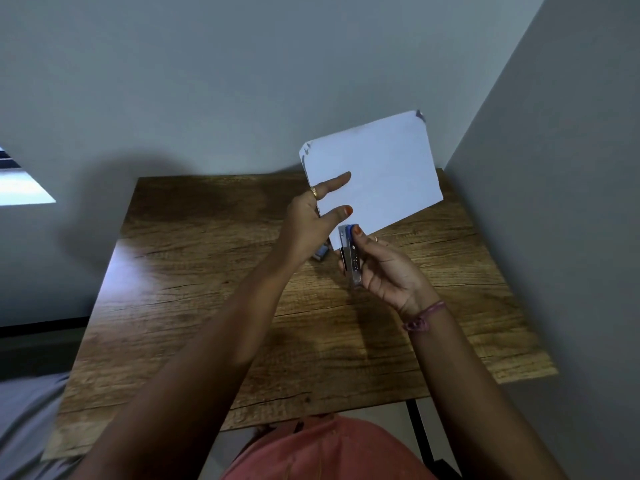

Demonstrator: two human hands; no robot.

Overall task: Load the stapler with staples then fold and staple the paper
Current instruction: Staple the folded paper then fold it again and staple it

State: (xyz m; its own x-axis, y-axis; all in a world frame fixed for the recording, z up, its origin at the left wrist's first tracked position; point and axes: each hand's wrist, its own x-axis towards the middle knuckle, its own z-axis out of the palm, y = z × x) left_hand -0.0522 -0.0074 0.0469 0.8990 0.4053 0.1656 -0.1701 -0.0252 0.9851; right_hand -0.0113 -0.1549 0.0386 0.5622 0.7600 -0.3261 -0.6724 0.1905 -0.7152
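A folded white paper [377, 171] is held up above the wooden table [194, 292]. My left hand [311, 220] pinches its left edge between thumb and fingers. My right hand [384, 268] grips a small blue and silver stapler [351, 256], whose nose sits at the paper's lower left corner, my thumb pressing on its blue tip. A small box, probably staples [321, 252], lies on the table, mostly hidden behind my left hand.
The table stands in a corner, with grey walls behind [242, 81] and to the right [554, 202]. A grey cloth surface [24, 410] lies at lower left. A black table leg [420, 434] shows below the front edge.
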